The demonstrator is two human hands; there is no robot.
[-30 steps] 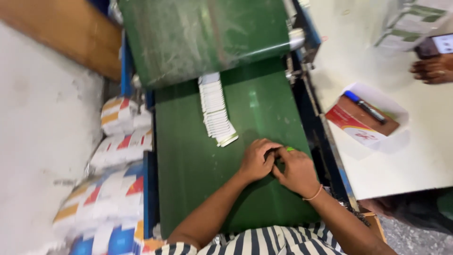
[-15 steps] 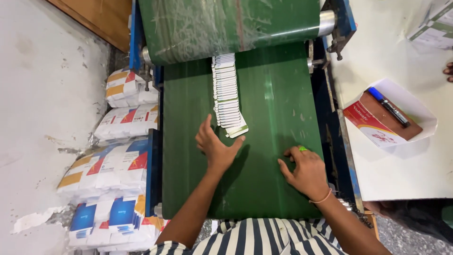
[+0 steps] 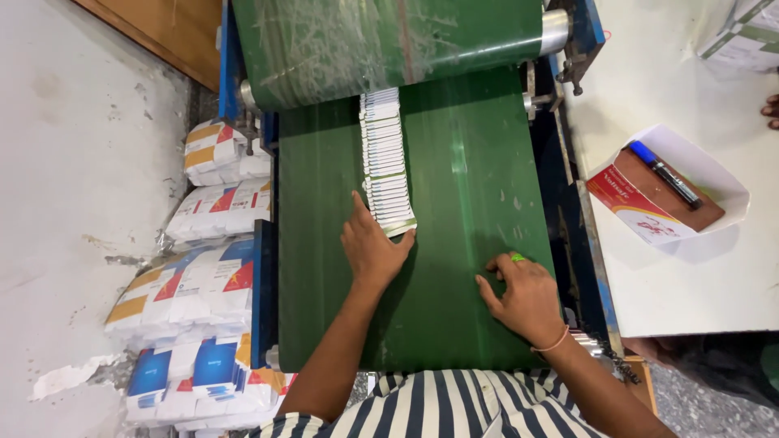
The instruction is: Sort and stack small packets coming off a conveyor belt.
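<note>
A row of overlapping flat white cartons [image 3: 385, 158] lies along a green conveyor belt [image 3: 462, 170], coming out from under a plastic-wrapped roller. My left hand [image 3: 371, 247] lies flat on the belt, fingers spread, touching the near end of the row. Resting on the belt to the right, my right hand [image 3: 519, 296] has its fingers curled beside a small bright green bit [image 3: 517, 257]. That hand grips nothing I can make out.
Bundles of flattened printed cartons [image 3: 207, 280] are stacked on the floor left of the belt. At right stands a white table [image 3: 690, 284] with an open carton [image 3: 661, 195] holding a blue marker [image 3: 665, 173]. Another person's fingers [image 3: 771, 109] show at the far right edge.
My two hands, held together on the belt a second ago, have parted. The left one has reached forward to the end of the carton row. The view has shifted slightly.
</note>
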